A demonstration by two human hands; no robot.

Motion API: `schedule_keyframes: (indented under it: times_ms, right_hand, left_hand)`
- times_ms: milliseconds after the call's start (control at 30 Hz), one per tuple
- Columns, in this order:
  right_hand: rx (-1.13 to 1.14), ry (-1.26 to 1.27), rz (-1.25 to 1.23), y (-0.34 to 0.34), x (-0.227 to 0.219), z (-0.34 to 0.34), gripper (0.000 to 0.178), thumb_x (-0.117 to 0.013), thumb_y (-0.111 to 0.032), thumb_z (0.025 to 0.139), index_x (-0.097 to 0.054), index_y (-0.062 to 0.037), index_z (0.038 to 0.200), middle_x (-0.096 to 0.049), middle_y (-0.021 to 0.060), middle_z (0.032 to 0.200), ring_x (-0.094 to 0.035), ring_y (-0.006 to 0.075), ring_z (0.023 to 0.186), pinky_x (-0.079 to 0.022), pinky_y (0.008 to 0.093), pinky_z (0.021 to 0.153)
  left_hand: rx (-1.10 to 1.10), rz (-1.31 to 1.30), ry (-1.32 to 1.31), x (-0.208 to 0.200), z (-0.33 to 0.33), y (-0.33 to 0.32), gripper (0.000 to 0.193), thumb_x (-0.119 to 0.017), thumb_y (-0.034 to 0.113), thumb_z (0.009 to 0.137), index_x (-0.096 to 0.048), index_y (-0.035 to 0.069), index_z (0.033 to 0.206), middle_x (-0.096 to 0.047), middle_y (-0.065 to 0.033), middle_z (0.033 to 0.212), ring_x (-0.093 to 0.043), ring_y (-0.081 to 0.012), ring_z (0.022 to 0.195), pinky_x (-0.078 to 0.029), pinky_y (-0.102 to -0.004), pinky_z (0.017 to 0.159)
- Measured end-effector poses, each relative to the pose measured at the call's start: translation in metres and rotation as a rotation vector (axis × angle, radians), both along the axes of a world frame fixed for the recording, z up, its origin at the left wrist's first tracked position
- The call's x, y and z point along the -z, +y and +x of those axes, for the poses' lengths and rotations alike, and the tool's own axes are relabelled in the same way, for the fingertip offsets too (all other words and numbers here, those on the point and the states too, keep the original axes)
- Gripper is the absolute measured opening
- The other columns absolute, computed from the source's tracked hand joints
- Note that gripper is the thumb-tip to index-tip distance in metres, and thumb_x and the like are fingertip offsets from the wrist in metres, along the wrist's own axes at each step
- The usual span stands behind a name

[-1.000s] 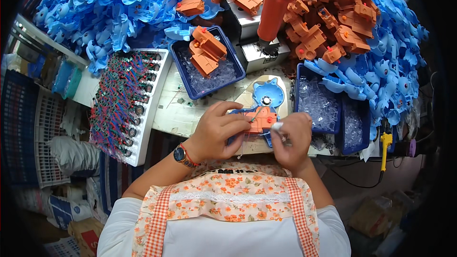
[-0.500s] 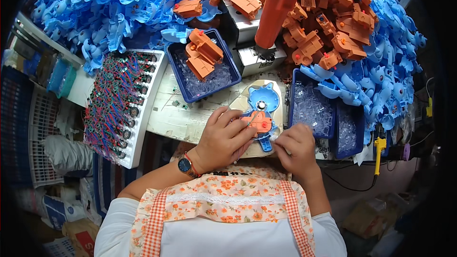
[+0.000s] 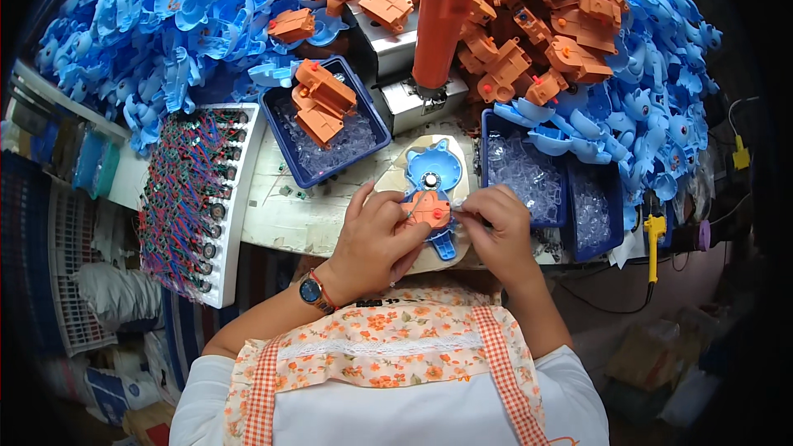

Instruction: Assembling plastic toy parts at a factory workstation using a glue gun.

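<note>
A blue animal-shaped plastic shell half [image 3: 443, 244] lies on a pale board [image 3: 464, 157] in front of me, its round hollow head end away from me. An orange plastic box [image 3: 431, 211] with a red knob sits in its middle. Just above the box, a round part with a pale centre [image 3: 430, 181] rests in the shell. My left hand [image 3: 373, 235] grips the box's left side, fingers bent, beside a thin wire. On the right, my right hand [image 3: 500, 231] pinches something small and pale at the box's edge; its kind I cannot make out.
Blue bins [image 3: 382, 142] of clear plastic pieces flank the board, one topped with orange boxes. A white foam tray [image 3: 237, 223] of wired round parts stands left. Behind are heaped blue shells [image 3: 206, 21], orange boxes [image 3: 578, 58] and an orange upright tool [image 3: 444, 21]. A yellow-handled tool [image 3: 654, 235] hangs right.
The whole view has shifted, so things appear farther left. My right hand has moved away from me along the shell, from its lower right side to the box's edge. My left hand stays at the box.
</note>
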State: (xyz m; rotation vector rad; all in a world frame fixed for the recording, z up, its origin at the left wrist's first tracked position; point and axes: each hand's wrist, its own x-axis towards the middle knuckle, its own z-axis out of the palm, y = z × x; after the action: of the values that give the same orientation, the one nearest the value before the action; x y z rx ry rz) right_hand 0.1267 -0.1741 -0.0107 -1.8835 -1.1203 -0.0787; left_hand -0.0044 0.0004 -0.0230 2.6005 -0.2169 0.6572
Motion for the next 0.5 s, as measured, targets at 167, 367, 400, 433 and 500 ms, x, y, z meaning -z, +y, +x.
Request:
schedule_keyframes:
  times_ms: [167, 367, 400, 433, 500]
  right_hand:
    - [-0.083, -0.189, -0.076, -0.004, -0.002, 0.01, 0.014, -0.075, -0.003, 0.068, -0.064, -0.0066, 0.076, -0.064, 0.0055, 0.079, -0.058, 0.0263, 0.074, -0.043, 0.0374, 0.069]
    - [-0.181, -0.284, -0.172, -0.01, -0.008, 0.018, 0.018, -0.074, -0.005, 0.064, -0.066, -0.0104, 0.079, -0.062, 0.003, 0.08, -0.058, 0.0242, 0.08, -0.043, 0.0371, 0.072]
    - [-0.203, -0.266, -0.185, -0.01, -0.009, 0.017, 0.018, -0.074, -0.003, 0.065, -0.065, -0.0099, 0.079, -0.062, 0.0033, 0.081, -0.058, 0.0253, 0.081, -0.043, 0.0372, 0.072]
    - [-0.204, -0.266, -0.185, -0.01, -0.011, 0.017, 0.018, -0.074, -0.003, 0.065, -0.065, -0.0099, 0.079, -0.062, 0.0033, 0.081, -0.058, 0.0253, 0.081, -0.043, 0.0372, 0.072]
    - [-0.22, -0.182, -0.188, -0.009, -0.013, 0.016, 0.016, -0.074, -0.004, 0.066, -0.066, -0.0083, 0.079, -0.062, 0.0044, 0.08, -0.058, 0.0262, 0.08, -0.043, 0.037, 0.074]
  left_hand:
    - [0.009, 0.068, -0.016, 0.002, -0.001, 0.001, 0.029, -0.071, 0.022, 0.074, -0.065, 0.024, 0.102, -0.048, -0.0068, 0.09, -0.054, -0.0285, 0.106, -0.032, -0.0591, 0.105]
    - [0.02, 0.123, -0.029, 0.004, -0.002, 0.002, 0.029, -0.069, 0.025, 0.074, -0.065, 0.026, 0.103, -0.049, -0.0071, 0.095, -0.053, -0.0285, 0.11, -0.031, -0.0614, 0.105]
    - [0.019, 0.123, -0.029, 0.005, -0.002, 0.001, 0.029, -0.069, 0.025, 0.074, -0.065, 0.026, 0.103, -0.049, -0.0071, 0.095, -0.053, -0.0285, 0.11, -0.031, -0.0614, 0.105]
    - [0.013, 0.132, -0.033, 0.005, -0.002, 0.001, 0.028, -0.069, 0.025, 0.074, -0.065, 0.026, 0.102, -0.049, -0.0074, 0.096, -0.053, -0.0287, 0.11, -0.03, -0.0616, 0.106]
    - [0.004, 0.142, -0.037, 0.006, -0.003, -0.001, 0.027, -0.069, 0.025, 0.075, -0.065, 0.026, 0.102, -0.049, -0.0076, 0.097, -0.053, -0.0288, 0.111, -0.03, -0.0617, 0.106]
